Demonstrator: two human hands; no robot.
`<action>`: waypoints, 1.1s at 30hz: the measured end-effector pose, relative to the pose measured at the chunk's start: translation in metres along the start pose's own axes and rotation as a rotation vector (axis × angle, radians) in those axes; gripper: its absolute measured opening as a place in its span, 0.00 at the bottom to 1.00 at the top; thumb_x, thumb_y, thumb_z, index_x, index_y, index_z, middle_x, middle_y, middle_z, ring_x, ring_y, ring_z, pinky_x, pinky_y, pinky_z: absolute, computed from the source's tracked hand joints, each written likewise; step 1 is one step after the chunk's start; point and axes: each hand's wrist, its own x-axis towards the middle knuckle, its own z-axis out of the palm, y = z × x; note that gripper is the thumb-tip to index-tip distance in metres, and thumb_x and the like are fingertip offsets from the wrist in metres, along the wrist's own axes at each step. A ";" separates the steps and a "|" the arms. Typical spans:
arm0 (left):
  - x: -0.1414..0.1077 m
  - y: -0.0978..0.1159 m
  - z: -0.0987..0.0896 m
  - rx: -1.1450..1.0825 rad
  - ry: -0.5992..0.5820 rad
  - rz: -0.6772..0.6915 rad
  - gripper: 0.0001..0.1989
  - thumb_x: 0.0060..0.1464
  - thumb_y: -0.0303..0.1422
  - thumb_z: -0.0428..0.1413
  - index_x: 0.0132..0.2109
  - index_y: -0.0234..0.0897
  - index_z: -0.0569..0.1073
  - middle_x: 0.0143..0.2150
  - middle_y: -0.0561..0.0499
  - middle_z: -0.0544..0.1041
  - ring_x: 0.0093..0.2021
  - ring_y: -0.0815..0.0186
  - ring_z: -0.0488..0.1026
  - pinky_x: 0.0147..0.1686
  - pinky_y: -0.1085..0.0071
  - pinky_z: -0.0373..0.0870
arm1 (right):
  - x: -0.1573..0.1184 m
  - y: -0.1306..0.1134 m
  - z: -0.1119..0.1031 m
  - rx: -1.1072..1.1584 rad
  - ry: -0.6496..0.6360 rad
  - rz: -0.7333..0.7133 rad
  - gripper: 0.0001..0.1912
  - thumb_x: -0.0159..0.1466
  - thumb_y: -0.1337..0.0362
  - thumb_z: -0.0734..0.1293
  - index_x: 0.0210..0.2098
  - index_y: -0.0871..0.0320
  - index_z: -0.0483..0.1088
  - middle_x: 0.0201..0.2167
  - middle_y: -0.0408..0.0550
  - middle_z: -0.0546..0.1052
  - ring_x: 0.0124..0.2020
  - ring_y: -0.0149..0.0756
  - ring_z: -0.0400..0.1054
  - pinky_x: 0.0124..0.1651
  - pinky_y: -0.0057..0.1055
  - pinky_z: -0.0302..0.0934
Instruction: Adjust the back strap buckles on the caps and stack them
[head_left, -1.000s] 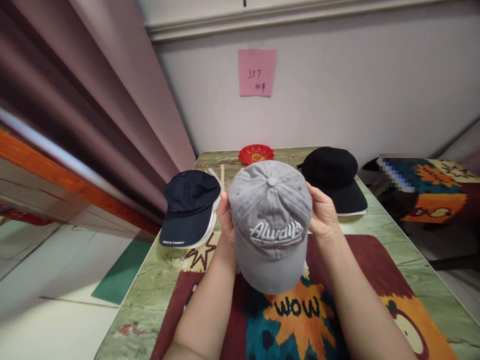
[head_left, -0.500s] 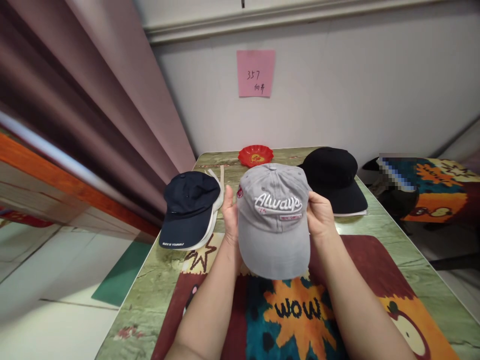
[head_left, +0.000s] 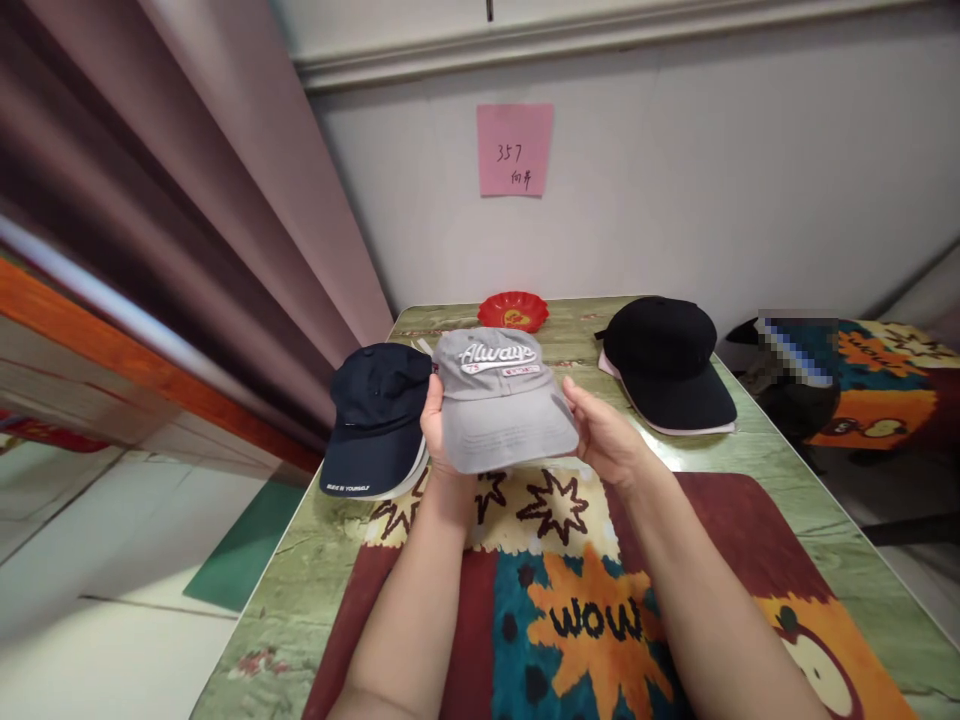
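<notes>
A grey baseball cap (head_left: 504,410) with raised white "Always" lettering is held above the table between both hands, brim toward me. My left hand (head_left: 442,430) grips its left side, thumb up along the edge. On the other side, my right hand (head_left: 604,430) has its thumb at the brim's right edge; its other fingers are partly hidden under the cap. Close to my left hand lies a navy baseball cap (head_left: 379,410) on top of a white one. Farther right, a black baseball cap (head_left: 664,350) rests over a pale pink one.
A red scalloped dish (head_left: 514,311) stands at the table's back edge. The patterned mat (head_left: 555,620) covers the near part of the marbled green table (head_left: 262,630). A pink note (head_left: 515,150) is stuck on the wall; a curtain (head_left: 247,180) hangs at left.
Both hands have carried the grey cap left, toward the navy cap, and tipped it so its crown leans back. More of the black and pink caps now shows.
</notes>
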 end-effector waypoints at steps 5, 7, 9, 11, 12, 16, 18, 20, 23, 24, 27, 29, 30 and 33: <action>0.005 0.005 -0.006 -0.052 0.072 0.123 0.28 0.68 0.49 0.42 0.59 0.37 0.76 0.58 0.43 0.79 0.64 0.54 0.70 0.65 0.54 0.65 | -0.010 -0.002 0.008 -0.063 -0.065 0.026 0.27 0.59 0.41 0.73 0.34 0.62 0.77 0.28 0.57 0.83 0.26 0.40 0.78 0.28 0.31 0.74; 0.003 0.002 -0.002 -0.075 0.069 0.135 0.27 0.69 0.48 0.43 0.59 0.36 0.76 0.58 0.42 0.79 0.65 0.54 0.70 0.66 0.54 0.64 | -0.014 -0.004 0.012 -0.003 -0.045 -0.015 0.26 0.56 0.42 0.75 0.36 0.61 0.77 0.29 0.55 0.83 0.28 0.41 0.79 0.28 0.30 0.74; 0.001 -0.002 0.003 -0.087 0.060 0.134 0.26 0.69 0.46 0.44 0.59 0.35 0.76 0.58 0.42 0.79 0.65 0.54 0.70 0.66 0.53 0.63 | -0.018 -0.007 0.019 0.052 -0.002 -0.070 0.25 0.53 0.44 0.78 0.37 0.59 0.76 0.30 0.52 0.83 0.29 0.41 0.79 0.29 0.30 0.74; -0.001 -0.005 0.006 -0.091 0.049 0.119 0.25 0.69 0.44 0.45 0.60 0.34 0.75 0.59 0.41 0.78 0.65 0.54 0.70 0.67 0.53 0.63 | -0.022 -0.009 0.028 0.099 0.028 -0.121 0.24 0.52 0.48 0.80 0.39 0.57 0.75 0.32 0.48 0.83 0.31 0.40 0.79 0.30 0.32 0.75; -0.001 -0.006 0.007 -0.090 0.044 0.111 0.24 0.69 0.43 0.46 0.60 0.34 0.75 0.59 0.41 0.78 0.65 0.53 0.70 0.67 0.52 0.63 | -0.024 -0.010 0.032 0.123 0.033 -0.141 0.23 0.51 0.51 0.80 0.40 0.56 0.75 0.34 0.47 0.83 0.32 0.40 0.79 0.33 0.33 0.75; 0.001 -0.012 0.007 -0.093 0.018 0.069 0.24 0.68 0.43 0.47 0.60 0.34 0.75 0.58 0.41 0.79 0.65 0.52 0.70 0.67 0.52 0.63 | -0.029 -0.012 0.045 0.240 0.102 -0.195 0.21 0.50 0.59 0.80 0.41 0.56 0.75 0.40 0.47 0.83 0.39 0.41 0.78 0.41 0.35 0.75; 0.002 -0.015 0.007 -0.097 0.018 0.033 0.23 0.69 0.41 0.47 0.60 0.34 0.75 0.57 0.41 0.80 0.65 0.53 0.70 0.67 0.52 0.63 | -0.031 -0.011 0.049 0.306 0.173 -0.229 0.19 0.50 0.62 0.79 0.40 0.56 0.75 0.41 0.47 0.83 0.39 0.40 0.77 0.40 0.33 0.74; 0.002 -0.019 0.010 -0.102 0.033 -0.013 0.22 0.69 0.38 0.45 0.60 0.33 0.75 0.56 0.41 0.80 0.64 0.54 0.71 0.67 0.53 0.62 | -0.031 -0.010 0.052 0.355 0.217 -0.268 0.19 0.50 0.64 0.78 0.41 0.56 0.74 0.42 0.46 0.83 0.39 0.39 0.77 0.38 0.31 0.73; 0.000 -0.024 0.016 -0.093 0.026 -0.050 0.22 0.70 0.36 0.44 0.60 0.33 0.75 0.56 0.42 0.80 0.63 0.56 0.72 0.67 0.56 0.63 | -0.028 -0.010 0.051 0.388 0.255 -0.303 0.19 0.52 0.66 0.77 0.43 0.55 0.74 0.43 0.45 0.83 0.39 0.39 0.78 0.40 0.34 0.75; -0.001 -0.026 0.018 -0.081 0.002 -0.050 0.22 0.70 0.38 0.44 0.59 0.34 0.75 0.56 0.43 0.80 0.63 0.56 0.73 0.66 0.57 0.64 | -0.027 -0.010 0.048 0.395 0.271 -0.303 0.18 0.52 0.67 0.77 0.42 0.56 0.74 0.42 0.46 0.83 0.39 0.39 0.78 0.40 0.35 0.75; -0.002 -0.033 0.018 -0.018 -0.111 -0.081 0.27 0.68 0.49 0.44 0.57 0.37 0.77 0.56 0.43 0.80 0.60 0.56 0.75 0.60 0.59 0.71 | -0.022 -0.015 0.035 0.427 0.327 -0.312 0.14 0.54 0.69 0.75 0.40 0.58 0.74 0.41 0.48 0.84 0.40 0.40 0.79 0.41 0.36 0.76; -0.001 -0.042 0.012 0.054 -0.176 -0.142 0.31 0.65 0.57 0.45 0.54 0.37 0.78 0.53 0.42 0.82 0.53 0.56 0.78 0.51 0.61 0.77 | -0.019 -0.022 0.022 0.456 0.341 -0.364 0.13 0.55 0.71 0.73 0.41 0.58 0.75 0.42 0.48 0.84 0.41 0.39 0.79 0.42 0.34 0.76; -0.001 -0.048 0.008 0.104 -0.200 -0.183 0.32 0.63 0.58 0.47 0.52 0.37 0.78 0.50 0.42 0.82 0.48 0.56 0.80 0.45 0.62 0.79 | -0.018 -0.027 0.016 0.471 0.347 -0.400 0.13 0.56 0.72 0.72 0.42 0.59 0.75 0.42 0.48 0.84 0.41 0.38 0.79 0.43 0.32 0.76; 0.000 -0.068 -0.006 0.318 -0.224 -0.318 0.30 0.60 0.56 0.54 0.48 0.31 0.79 0.43 0.40 0.83 0.37 0.61 0.80 0.33 0.69 0.77 | -0.011 -0.051 -0.003 0.515 0.418 -0.479 0.11 0.59 0.74 0.69 0.42 0.59 0.75 0.38 0.46 0.84 0.38 0.35 0.79 0.44 0.31 0.76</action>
